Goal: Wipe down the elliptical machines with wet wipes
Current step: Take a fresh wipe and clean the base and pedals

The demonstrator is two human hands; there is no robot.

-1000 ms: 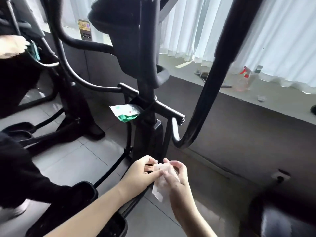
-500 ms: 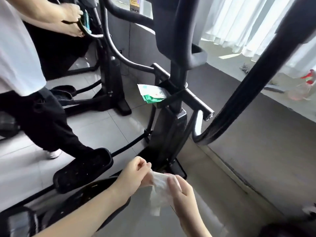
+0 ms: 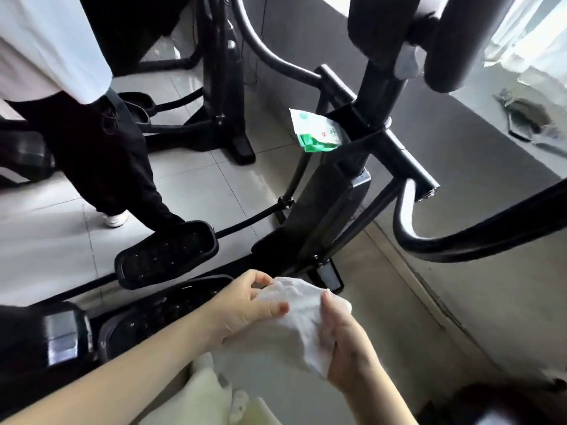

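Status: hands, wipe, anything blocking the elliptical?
Left hand and right hand both pinch the wet wipe, held clear of the elliptical. Another person's leg stands by the pedal.

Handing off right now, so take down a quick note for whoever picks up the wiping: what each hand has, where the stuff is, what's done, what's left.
Left hand: pinches the wet wipe at its upper edge.
Right hand: grips the same wipe from the other side. The wipe touches no machine.
Wipes pack: sits on the frame of the near elliptical, beside the centre post.
Done: one wipe is out and partly unfolded. Which surfaces are already wiped cannot be told.
Left: wipe the near elliptical, including the pedal. Another person stands by the second elliptical.
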